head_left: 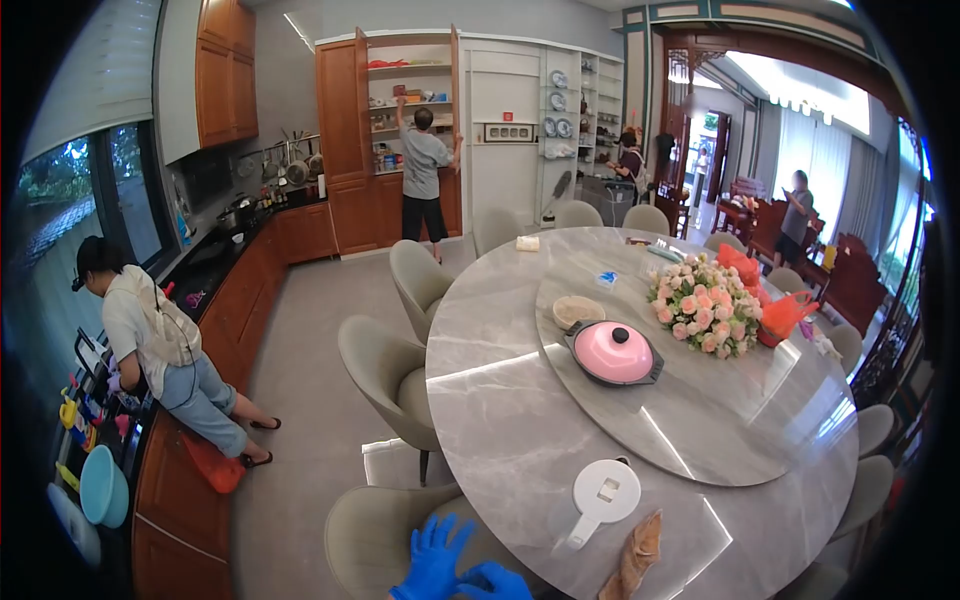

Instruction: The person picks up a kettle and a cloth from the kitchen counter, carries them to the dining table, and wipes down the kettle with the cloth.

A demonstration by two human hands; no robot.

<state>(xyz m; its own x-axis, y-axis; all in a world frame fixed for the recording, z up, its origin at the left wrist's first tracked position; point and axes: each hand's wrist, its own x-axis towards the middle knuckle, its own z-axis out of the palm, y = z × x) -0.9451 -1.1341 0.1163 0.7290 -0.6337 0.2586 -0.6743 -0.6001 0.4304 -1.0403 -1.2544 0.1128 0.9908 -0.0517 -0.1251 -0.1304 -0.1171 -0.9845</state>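
Both my hands wear blue gloves at the bottom edge of the view, over a grey chair [375,535]. My left hand [435,556] is open, its fingers spread and pointing up. Close beside its palm is my right hand [492,581], with fingers bent together; whether it pinches the left glove is too small to tell. To the right, on the round marble table [490,410], lie a white round object with a handle [607,490] and a crumpled brown cloth-like item [636,560].
On the turntable [690,440] stand a pink-lidded pan [610,350], a bowl [578,312] and flowers [705,310]. One person [160,335] works at the left counter, another [425,165] reaches into a cabinet. Others stand farther back. Several chairs ring the table.
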